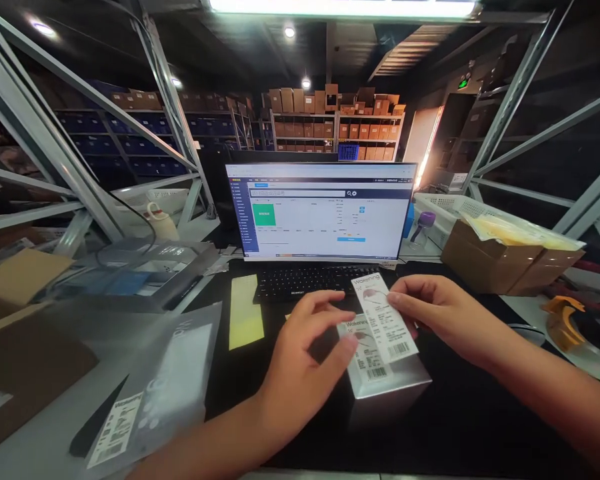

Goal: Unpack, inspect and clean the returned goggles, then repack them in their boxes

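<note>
My right hand point(437, 310) pinches a white printed label card point(384, 320) between thumb and fingers. The card shows "Wakening" lettering, a picture of glasses and a barcode. Below it a silver box point(400, 380) lies on the black desk mat, with a similar white label point(369, 357) on its top, partly covered by the card. At the box's left side is my left hand point(305, 353), fingers apart, with the thumb tip over the label's left edge; whether it presses on the box I cannot tell.
A lit monitor point(320, 233) and black keyboard point(300, 283) stand behind the box. Yellow paper point(246, 312) lies left of the keyboard. Further left is a clear plastic bag point(175, 380) with a label. Cartons point(505, 263) and a tape dispenser point(565, 323) are at right.
</note>
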Demonstrator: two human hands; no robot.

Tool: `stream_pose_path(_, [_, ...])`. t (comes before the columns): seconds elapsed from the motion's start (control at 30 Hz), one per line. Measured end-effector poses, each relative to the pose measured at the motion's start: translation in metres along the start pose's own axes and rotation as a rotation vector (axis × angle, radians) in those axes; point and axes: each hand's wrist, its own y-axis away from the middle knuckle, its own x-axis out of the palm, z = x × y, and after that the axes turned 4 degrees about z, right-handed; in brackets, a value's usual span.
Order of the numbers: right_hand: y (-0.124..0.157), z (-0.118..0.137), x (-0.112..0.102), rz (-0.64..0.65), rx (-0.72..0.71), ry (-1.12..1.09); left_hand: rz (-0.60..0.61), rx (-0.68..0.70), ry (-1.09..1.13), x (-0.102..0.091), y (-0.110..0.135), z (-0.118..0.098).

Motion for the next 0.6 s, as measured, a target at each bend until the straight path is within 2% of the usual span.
stream_pose_path(0.1, [0.01,-0.01,-0.004,-0.003,0.161,-0.089,0.11,0.113,-0.066,0.0,0.019,0.031])
stream_pose_path(0.17, [0.017,-0.013,-0.001,0.042,0.274,-0.162,0.235,0.138,-0.066,0.005,0.031,0.051])
stream_pose_path(0.23, [0.021,-0.012,0.005,0.084,0.371,-0.2,0.287,0.133,-0.064,0.013,0.037,0.066])
stream_pose_path(0.37, [0.018,-0.004,0.015,0.106,0.51,-0.152,0.192,0.142,-0.049,0.027,0.038,0.075])
stream_pose_path(0.6, [0.005,-0.001,0.023,0.088,0.663,-0.148,-0.009,0.308,-0.151,0.04,0.033,0.078])
